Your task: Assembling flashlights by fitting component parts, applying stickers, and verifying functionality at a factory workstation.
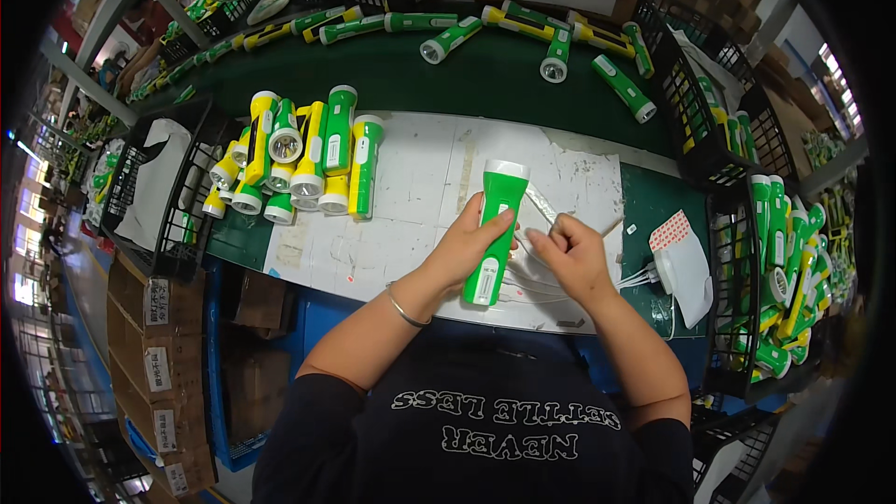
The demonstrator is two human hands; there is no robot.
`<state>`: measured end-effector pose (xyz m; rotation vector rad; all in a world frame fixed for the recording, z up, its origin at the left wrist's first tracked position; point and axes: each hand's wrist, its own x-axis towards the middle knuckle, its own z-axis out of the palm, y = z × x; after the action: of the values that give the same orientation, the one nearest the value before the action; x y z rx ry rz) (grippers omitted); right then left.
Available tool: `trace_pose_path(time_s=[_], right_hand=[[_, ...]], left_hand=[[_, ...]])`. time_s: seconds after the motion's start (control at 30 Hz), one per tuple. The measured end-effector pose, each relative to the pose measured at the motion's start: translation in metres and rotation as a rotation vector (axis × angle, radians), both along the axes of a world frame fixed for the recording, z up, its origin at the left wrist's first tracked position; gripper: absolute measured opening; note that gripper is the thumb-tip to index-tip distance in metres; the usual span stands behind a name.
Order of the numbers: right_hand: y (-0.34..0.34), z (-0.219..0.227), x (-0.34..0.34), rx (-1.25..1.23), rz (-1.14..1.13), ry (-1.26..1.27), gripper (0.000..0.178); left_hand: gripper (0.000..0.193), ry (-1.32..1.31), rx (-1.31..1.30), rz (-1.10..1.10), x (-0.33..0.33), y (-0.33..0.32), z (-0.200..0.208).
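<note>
My left hand (467,245) is wrapped around a green flashlight (495,257) with a white head, its thumb lying across the body. The flashlight stands over the white board (411,177), head pointing away from me. Just right of it, my right hand (571,257) is closed, with thumb and fingertips pressed together close to the flashlight's side. What that hand pinches, if anything, is too small to make out. Thin white cables (537,291) run beneath it. To the left, a pile of green and yellow flashlights (313,154) lies on the board.
More flashlights (453,39) lie along the green belt (429,79) behind the board. Black crates stand at the left (182,215) and right (733,289), the right one filled with flashlights. A white power strip (681,266) with plugged cables sits right of my hands. Cardboard boxes (159,383) stand lower left.
</note>
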<state>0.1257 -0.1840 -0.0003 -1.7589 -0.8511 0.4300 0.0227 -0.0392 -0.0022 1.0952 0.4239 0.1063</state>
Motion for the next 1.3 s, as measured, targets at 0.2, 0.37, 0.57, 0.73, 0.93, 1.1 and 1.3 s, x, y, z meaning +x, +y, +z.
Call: trace_pose_path(time_s=[0.2, 0.37, 0.57, 0.73, 0.93, 1.1, 1.3], right_hand=[[-0.005, 0.029, 0.034, -0.062, 0.065, 0.128, 0.026], [-0.007, 0.049, 0.038, -0.305, 0.401, 0.053, 0.056], [-0.028, 0.037, 0.047, -0.153, 0.341, 0.271, 0.065], [-0.017, 0.036, 0.041, -0.159, 0.411, 0.338, 0.067], [0.008, -0.026, 0.025, -0.323, 0.132, -0.174, 0.039], [0.014, -0.036, 0.017, -0.311, 0.074, -0.445, 0.021], [0.001, -0.009, 0.014, -0.104, 0.176, 0.351, 0.014]], left_hand=[[0.043, 0.006, 0.269, -0.130, -0.009, 0.003, -0.003], [0.049, -0.200, 1.357, -0.157, -0.025, 0.003, 0.010], [0.040, 0.216, 1.500, -0.471, -0.050, 0.043, 0.043], [0.043, 0.209, 1.364, -0.567, -0.048, 0.043, 0.035], [0.062, 0.029, 0.778, -0.311, -0.026, 0.031, -0.007], [0.065, 0.048, 0.798, -0.212, -0.023, 0.025, -0.012], [0.064, 0.080, 0.847, -0.150, -0.014, 0.015, -0.011]])
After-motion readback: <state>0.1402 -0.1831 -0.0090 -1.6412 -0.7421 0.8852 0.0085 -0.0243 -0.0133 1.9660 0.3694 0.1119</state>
